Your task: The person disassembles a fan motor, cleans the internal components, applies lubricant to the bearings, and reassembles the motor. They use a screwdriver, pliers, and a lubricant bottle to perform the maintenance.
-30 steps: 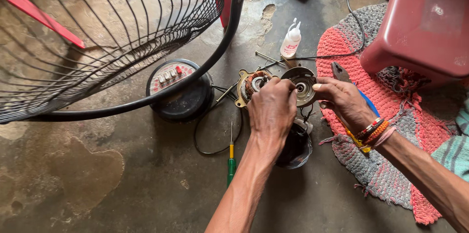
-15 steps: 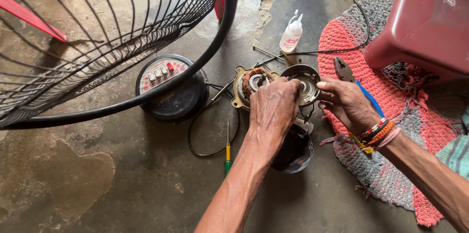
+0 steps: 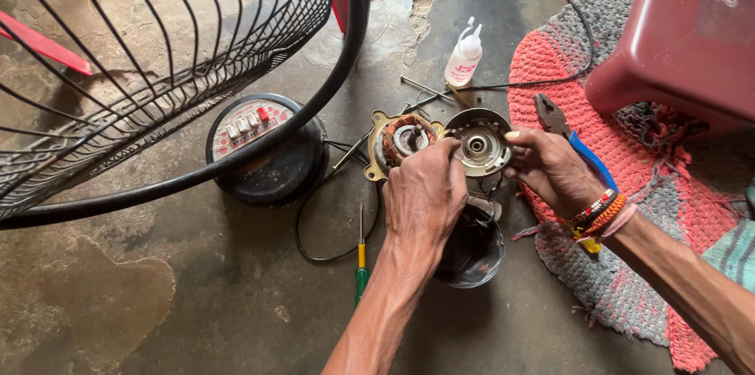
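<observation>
At far left a black wire fan guard point(image 3: 157, 68) leans over a round black fan base with switch buttons point(image 3: 263, 147). A green-handled screwdriver point(image 3: 361, 253) lies near. The left hand point(image 3: 425, 194) pinches the rim of a round grey metal motor cover point(image 3: 480, 143), beside the copper-wound stator point(image 3: 401, 139). The right hand point(image 3: 550, 170) grips the cover's right edge; blue-handled pliers point(image 3: 570, 135) lie just beyond on the red woven mat point(image 3: 629, 178).

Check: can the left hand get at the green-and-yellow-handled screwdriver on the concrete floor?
Probably yes. The green-and-yellow-handled screwdriver lies uncovered beside the left forearm; nothing blocks it, but the left hand is busy at the round metal motor cover.
</observation>
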